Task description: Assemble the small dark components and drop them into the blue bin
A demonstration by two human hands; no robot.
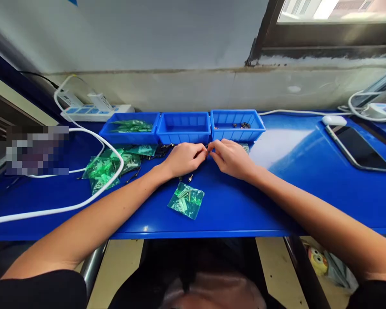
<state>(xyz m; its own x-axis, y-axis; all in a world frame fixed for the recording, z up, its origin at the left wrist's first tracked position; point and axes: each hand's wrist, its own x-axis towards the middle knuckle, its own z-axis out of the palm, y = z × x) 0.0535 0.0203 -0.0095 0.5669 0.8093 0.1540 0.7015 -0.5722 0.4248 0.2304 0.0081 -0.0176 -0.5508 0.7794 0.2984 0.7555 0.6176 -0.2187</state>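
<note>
The left hand (185,159) and right hand (230,158) are meeting almost fingertip to fingertip over the blue tabletop (148,223), on the near side of three bins. Each grip is forming a narrow pinch; whether a piece is being held between the fingertips cannot be judged, any such piece being too small to make out. A clear green packet (186,200) is lying near the left hand, with a small metal fitting (190,177) just beyond its far edge, both probably being kept close for easy reach. The left bin (128,137), middle bin (183,136) and right bin (233,118) are standing in a row at the far side, presumably keeping small parts sorted. All three are showing smooth, rigid blue plastic; the left is containing green packets, the right small dark pieces. To the left, loose packets (103,169) are overlapping in a thin, crinkled, glossy heap, while a smooth white cable (116,169) is curving across them.
</note>
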